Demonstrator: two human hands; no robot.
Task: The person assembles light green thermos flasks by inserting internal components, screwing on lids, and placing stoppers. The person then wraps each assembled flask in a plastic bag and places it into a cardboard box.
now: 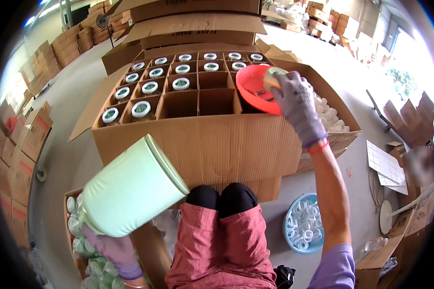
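Observation:
My left hand [112,248], in a thin purple-grey glove, is closed round the lower end of a large pale green flask [132,185]. The flask tilts, its rimmed wide end up and to the right, in front of the carton. My right hand [296,98], gloved in grey, grips a roll of tape [274,77] over a red basin [248,86]. A few small thin items lie in that basin. It rests on the right side of an open carton [197,139] with cardboard dividers. Several white-ringed flasks [141,109] with green centres stand in its compartments.
White plastic parts [329,115] fill a box right of the carton. A blue basin [287,231] of clear rings sits on the floor by my knees. At lower left, a box holds wrapped green flasks [99,269]. Stacked cartons [26,144] line the left; a fan [386,216] stands right.

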